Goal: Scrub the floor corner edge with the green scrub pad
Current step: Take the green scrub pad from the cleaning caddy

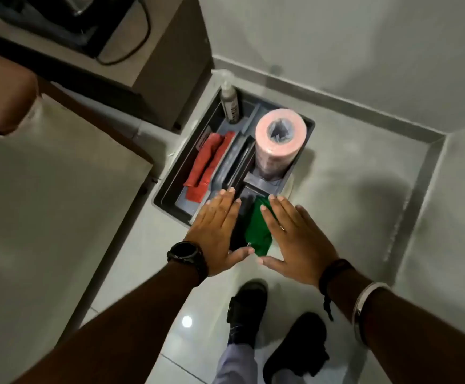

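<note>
Both hands spread flat, palms down, fingers straight, holding nothing: left hand [217, 231] at centre frame, right hand [295, 239] just beside it toward 3 o'clock, thumbs nearly meeting. Between them, the green scrub pad [257, 234], lying in the near compartment of a grey caddy [170, 209] on the floor; touching the pad or hovering above it, cannot tell.

Inside the caddy: red cloth [207, 164] in the 9 o'clock compartment, pink roll [278, 142] upright in the 1 o'clock one, spray bottle [229, 101] upright at the 12 o'clock corner.

Caddy's left edge close along a brown cabinet [167, 65], little gap there. Pale worktop [45, 189] filling the 9 o'clock side. From 1 to 4 o'clock, open tiled floor [350, 195] running to a grey skirting edge [419, 184] that turns at the wall corner [444, 135] near 2 o'clock. Black shoes [295, 353] at 6 o'clock, bare tile around them.
</note>
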